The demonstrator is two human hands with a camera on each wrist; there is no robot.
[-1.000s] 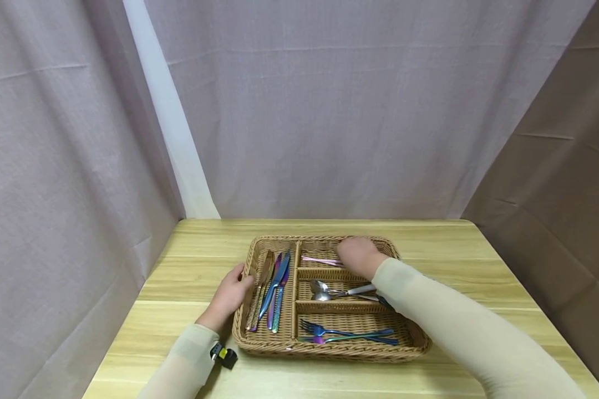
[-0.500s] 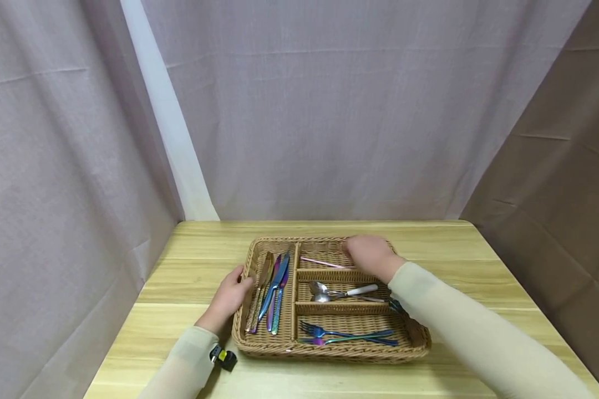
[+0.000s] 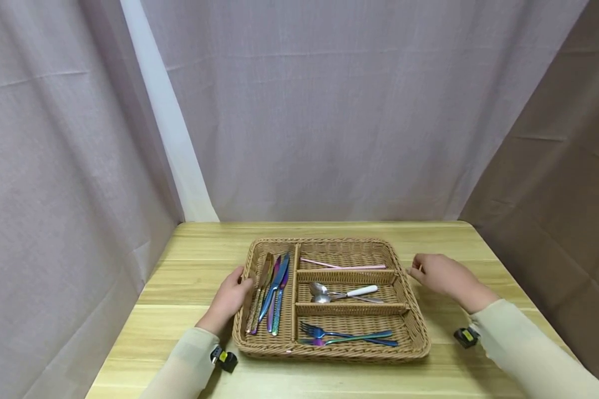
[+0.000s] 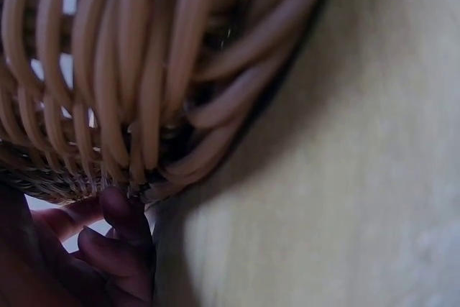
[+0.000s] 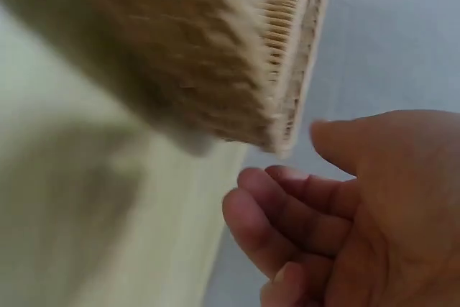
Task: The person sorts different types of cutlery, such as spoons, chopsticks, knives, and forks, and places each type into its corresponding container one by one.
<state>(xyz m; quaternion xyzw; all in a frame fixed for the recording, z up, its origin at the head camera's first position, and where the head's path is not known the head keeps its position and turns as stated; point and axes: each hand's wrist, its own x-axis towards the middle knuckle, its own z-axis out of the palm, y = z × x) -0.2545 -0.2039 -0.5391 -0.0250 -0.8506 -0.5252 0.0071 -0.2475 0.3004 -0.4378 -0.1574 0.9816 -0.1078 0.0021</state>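
Note:
A woven cutlery basket [image 3: 297, 350] with four-sided compartments stands on the table. My left hand [image 3: 229, 296] grips its left rim, thumb over the edge and fingertips against the outer weave [image 4: 129, 91]. My right hand [image 3: 441, 275] is off the basket's right side, fingers loosely bent and holding nothing; the right wrist view has a gap between it and the rim [image 5: 287, 106]. Pink chopsticks [image 3: 364, 267] lie in the back compartment. Spoons [image 3: 361, 291] fill the middle one, one with a white handle. Blue and rainbow forks [image 3: 374, 336] lie in front. Several table knives [image 3: 274, 293] occupy the left compartment.
The basket rests on a light wooden table [image 3: 204, 238]. Grey cloth [image 3: 329, 138] hangs behind and at the left, with brown cloth [image 3: 549, 183] at the right. Small black devices sit on the left wrist [image 3: 224, 359] and right wrist [image 3: 466, 336].
My right hand has let go of a pink chopstick in the back compartment and moved out to the right, past the rim. My left hand has stayed on the left rim.

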